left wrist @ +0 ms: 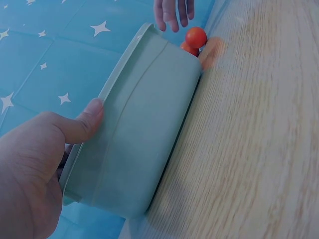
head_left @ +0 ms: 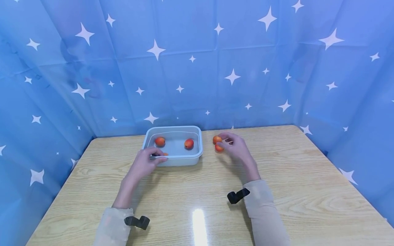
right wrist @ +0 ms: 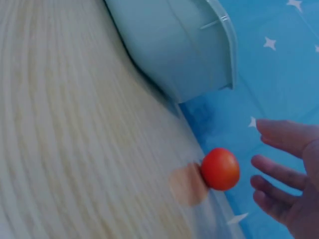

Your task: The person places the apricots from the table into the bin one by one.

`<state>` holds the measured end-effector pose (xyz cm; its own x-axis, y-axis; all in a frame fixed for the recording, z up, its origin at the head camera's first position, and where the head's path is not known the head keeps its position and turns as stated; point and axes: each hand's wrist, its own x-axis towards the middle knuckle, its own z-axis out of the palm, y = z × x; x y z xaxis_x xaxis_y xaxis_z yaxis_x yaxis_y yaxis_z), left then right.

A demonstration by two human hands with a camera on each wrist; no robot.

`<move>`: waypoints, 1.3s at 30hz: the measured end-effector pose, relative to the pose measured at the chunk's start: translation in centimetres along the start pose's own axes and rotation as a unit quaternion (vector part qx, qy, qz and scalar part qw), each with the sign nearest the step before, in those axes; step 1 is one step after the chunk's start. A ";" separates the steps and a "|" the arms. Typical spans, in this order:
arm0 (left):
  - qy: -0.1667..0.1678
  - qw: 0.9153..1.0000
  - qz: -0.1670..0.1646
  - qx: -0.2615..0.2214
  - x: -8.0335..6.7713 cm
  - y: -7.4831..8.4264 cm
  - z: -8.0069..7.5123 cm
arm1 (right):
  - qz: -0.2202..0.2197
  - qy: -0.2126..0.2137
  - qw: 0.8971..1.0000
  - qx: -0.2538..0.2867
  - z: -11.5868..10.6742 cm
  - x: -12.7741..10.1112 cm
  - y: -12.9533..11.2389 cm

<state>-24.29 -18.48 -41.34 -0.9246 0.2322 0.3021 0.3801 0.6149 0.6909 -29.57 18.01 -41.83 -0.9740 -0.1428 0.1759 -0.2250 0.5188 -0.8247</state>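
My left hand (head_left: 147, 162) grips the near left rim of a pale blue-grey plastic container (head_left: 172, 162), with the thumb outside the wall in the left wrist view. Two small red-orange round fruits, a left one (head_left: 160, 141) and a right one (head_left: 189, 144), lie inside it. A sliver of orange (head_left: 165, 154) shows by the left fingertips, mostly hidden by the rim. Beside the container on the right, a far fruit (head_left: 217, 139) and a near fruit (head_left: 219, 147) sit close together on the table. My right hand (head_left: 235, 146) hovers over them, fingers apart, holding nothing.
The container stands near the back edge of a light wood-grain table (head_left: 172, 191). Behind it hangs a blue curtain (head_left: 197, 75) with white stars. Each sleeve carries a black wrist camera, the left one (head_left: 137, 222) and the right one (head_left: 238, 196).
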 end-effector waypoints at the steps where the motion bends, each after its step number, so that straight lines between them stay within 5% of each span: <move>1: 0.000 1.000 -0.001 0.000 0.0 0.0 0.0 | 0.000 -0.002 1.000 -0.004 0.1 0.0 0.1; 19: 0.006 1.000 0.013 0.003 0.0 -0.1 -0.1 | -0.009 -0.029 0.999 -0.039 0.9 0.2 2.3; 39: 0.002 1.000 0.007 0.000 0.0 -0.1 -0.2 | 0.018 -0.024 0.999 -0.033 1.0 -0.1 1.8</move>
<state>-24.31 -18.69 -41.35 -0.9188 0.2380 0.3148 0.3935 0.6118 0.6862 -29.88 18.12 -43.85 -0.9794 -0.1624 0.1202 -0.1932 0.5784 -0.7925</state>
